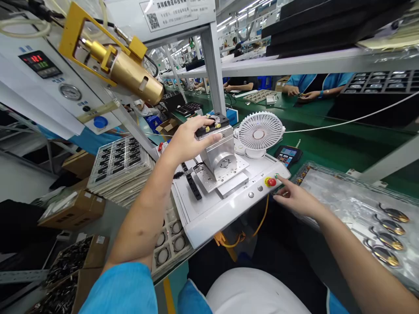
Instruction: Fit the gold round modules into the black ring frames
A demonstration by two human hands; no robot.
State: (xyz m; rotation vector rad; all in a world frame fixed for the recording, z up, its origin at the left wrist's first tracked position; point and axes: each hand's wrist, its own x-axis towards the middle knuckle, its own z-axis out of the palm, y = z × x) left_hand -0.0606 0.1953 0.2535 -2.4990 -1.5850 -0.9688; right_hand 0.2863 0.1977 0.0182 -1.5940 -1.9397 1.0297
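My left hand [191,139] lies over the black top piece [212,124] of an aluminium fixture block [218,155], with the fingers curled across it and the thumb along its front. The block stands on a perforated metal plate [222,172] on a white machine console [216,216]. My right hand [296,200] reaches to the console's front corner, its index finger extended and the tip at a small green button [276,176]. Beside that button sits a red emergency stop [271,182]. My right hand holds nothing.
A white desk fan [260,133] stands behind the console. A brass cylinder [131,72] in a yellow frame hangs at upper left, next to a gauge panel [42,83]. Stacked trays [119,168] lie left, a foil sheet with gold parts [360,209] right, and a co-worker's hands [301,92] work beyond.
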